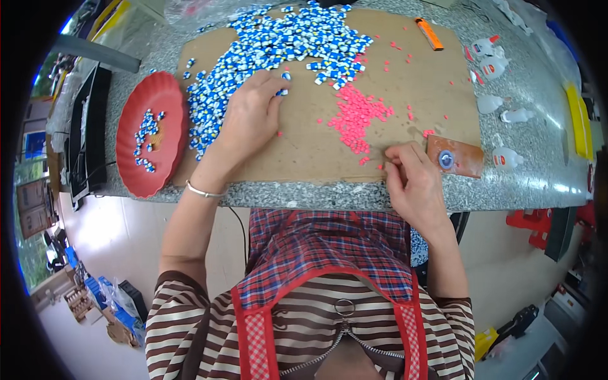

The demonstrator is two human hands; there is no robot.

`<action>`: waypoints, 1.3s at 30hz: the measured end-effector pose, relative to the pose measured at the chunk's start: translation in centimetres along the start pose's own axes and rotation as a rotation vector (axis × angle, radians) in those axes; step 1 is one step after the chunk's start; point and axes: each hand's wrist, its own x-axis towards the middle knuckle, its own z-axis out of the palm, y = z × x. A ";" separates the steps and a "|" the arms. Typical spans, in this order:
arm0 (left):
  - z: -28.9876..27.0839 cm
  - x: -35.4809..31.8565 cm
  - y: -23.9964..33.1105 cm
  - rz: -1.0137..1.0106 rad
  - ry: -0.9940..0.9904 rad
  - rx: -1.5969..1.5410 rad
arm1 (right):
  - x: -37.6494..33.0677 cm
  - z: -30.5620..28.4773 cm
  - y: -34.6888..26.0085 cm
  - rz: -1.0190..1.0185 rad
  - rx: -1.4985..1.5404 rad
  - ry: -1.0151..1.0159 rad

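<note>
My left hand (250,117) is at the lower edge of a big heap of small blue-and-white pieces (285,38). Its fingers are pinched together, and a blue-and-white piece (282,92) shows at the fingertips, with another beside them. Over the cardboard's front right part, my right hand (415,180) has its fingers curled inward and the thumb close to them. Whatever those fingers hold, if anything, is hidden. Just left of it lie loose pink pieces (380,167), and a larger pile of small pink pieces (354,117) spreads across the middle of the cardboard.
A red fluted dish (175,101) with several blue-and-white pieces stands left of the cardboard sheet (304,142). Beside my right hand lies a brown plate (467,155) with a small round dish (446,159). An orange cutter (430,35) and several white bottles (505,158) are at the right.
</note>
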 end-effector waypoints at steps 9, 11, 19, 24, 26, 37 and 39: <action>-0.2 -1.6 2.1 -0.305 0.020 -0.337 | 3.2 0.5 0.0 -0.082 0.056 -0.073; -0.3 -2.3 2.6 -0.325 0.051 -0.380 | 3.3 0.7 0.0 -0.150 0.034 -0.110; -0.1 -4.7 6.3 -0.451 -0.102 -0.778 | 4.2 0.0 0.0 -0.278 -0.082 -0.156; 0.5 -5.2 7.3 -0.487 -0.181 -0.898 | 4.0 -0.4 0.1 -0.267 -0.118 -0.100; 0.9 -5.5 7.5 -0.498 -0.162 -0.954 | 3.3 0.0 0.2 -0.116 0.005 -0.020; 1.7 -4.8 9.3 -0.453 -0.260 -1.108 | 3.4 1.5 -0.3 -0.126 -0.221 0.090; 2.2 -4.9 9.3 -0.476 -0.266 -1.190 | 3.4 1.2 -0.3 -0.141 -0.183 0.031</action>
